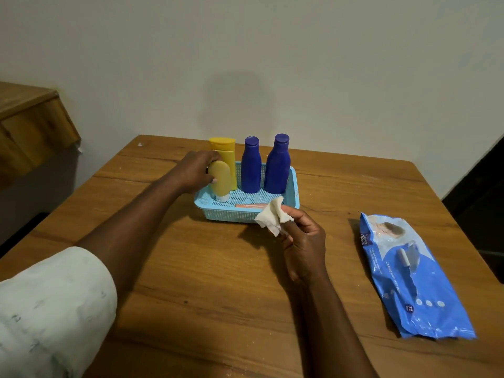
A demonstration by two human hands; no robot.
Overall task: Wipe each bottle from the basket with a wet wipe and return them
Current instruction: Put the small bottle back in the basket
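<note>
- left hand (pixel 195 171) grip curled round yellow tube (pixel 220 181), cap-down in blue basket (pixel 231 212)
- right hand (pixel 304 241) grip pinches crumpled wipe (pixel 271 214) just before basket
- two blue bottles (pixel 251 167) upright inside; wipes pack (pixel 409 276) on tabletop (pixel 218 282)

A plain home room was suggested: a brown wood-grain table (pixel 207 282) was set against a bare off-white painted wall (pixel 272 64) beyond the hands, and wooden furniture (pixel 30 124) was seen left of the left hand (pixel 195 170).

Bottles (pixel 251 167) stand in the basket (pixel 231 212); the wipes pack (pixel 409 276) lies to its right.
</note>
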